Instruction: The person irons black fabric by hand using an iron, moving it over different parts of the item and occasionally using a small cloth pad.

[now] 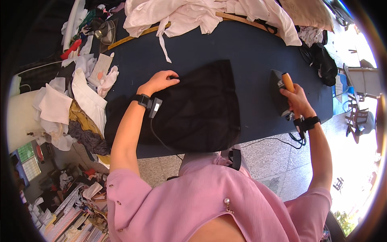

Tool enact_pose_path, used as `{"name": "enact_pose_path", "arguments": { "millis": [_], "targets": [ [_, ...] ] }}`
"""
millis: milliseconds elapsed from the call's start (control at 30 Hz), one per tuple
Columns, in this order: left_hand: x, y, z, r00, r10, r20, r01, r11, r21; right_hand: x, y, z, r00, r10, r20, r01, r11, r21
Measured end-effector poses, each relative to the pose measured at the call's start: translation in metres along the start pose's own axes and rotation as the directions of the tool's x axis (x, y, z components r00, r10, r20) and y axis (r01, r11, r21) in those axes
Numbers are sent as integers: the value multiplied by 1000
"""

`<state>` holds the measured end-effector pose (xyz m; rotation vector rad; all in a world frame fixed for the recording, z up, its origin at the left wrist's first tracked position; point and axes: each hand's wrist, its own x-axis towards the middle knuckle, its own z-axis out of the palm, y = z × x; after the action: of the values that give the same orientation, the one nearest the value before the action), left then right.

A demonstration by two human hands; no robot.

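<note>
A black garment (199,109) lies spread on the dark blue cloth-covered table (193,45) in front of me. Its straight hem end points to the right, and its left part is partly hidden by my forearm. My left hand (158,82) is at the garment's upper left edge, thumb and fingers apart; whether the fingertips press on the cloth is hard to see. To the right of the hem, my right hand (296,98) grips the wooden handle of an iron (276,93). The iron is on the blue surface, apart from the garment, with its pointed tip away from me.
White cloth (178,18) is heaped at the far edge over wooden rulers (133,37); scissors (271,29) lie there too. A second iron (105,31) stands far left. Fabric pieces (56,104) crowd the left side. A black bag (323,65) sits far right. A cord (272,139) hangs near my right wrist.
</note>
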<state>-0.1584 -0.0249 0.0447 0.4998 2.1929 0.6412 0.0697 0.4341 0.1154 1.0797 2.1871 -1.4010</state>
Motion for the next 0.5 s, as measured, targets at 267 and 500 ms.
{"name": "enact_pose_path", "arguments": {
  "millis": [267,500],
  "targets": [
    [26,0,-2,999,40,-8,-41,985,-169,-36,-76,129,971,-208,122,239,891,-385],
    [48,-12,1,973,90,-214,-104,993,-56,-19,-83,180,958,-231,170,284,681,-675]
  ]
}}
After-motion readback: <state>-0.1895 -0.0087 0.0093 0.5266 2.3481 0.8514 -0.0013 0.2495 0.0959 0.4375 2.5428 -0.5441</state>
